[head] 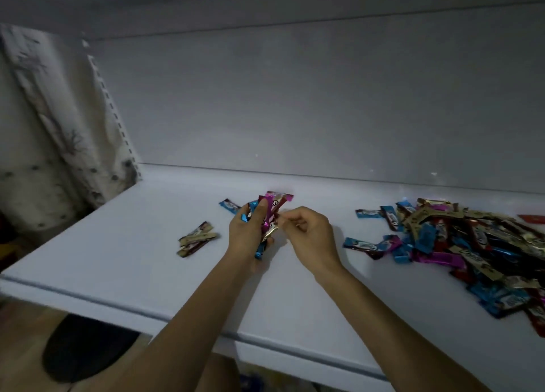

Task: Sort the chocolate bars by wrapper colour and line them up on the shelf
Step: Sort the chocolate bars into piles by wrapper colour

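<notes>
**Head view: picking a mixed handful apart**

The left hand (247,232) grips a bundle of bars (269,211), blue, magenta, maroon and gold, above the shelf (118,259). The right hand (309,235), fingers curled, pinches the end of a gold bar (272,231). Next, it likely needs sliding free to join three sorted bars (197,239) lying left. One blue bar (229,205) lies alone behind. The heap (460,244) at right is too tangled to count.
</notes>
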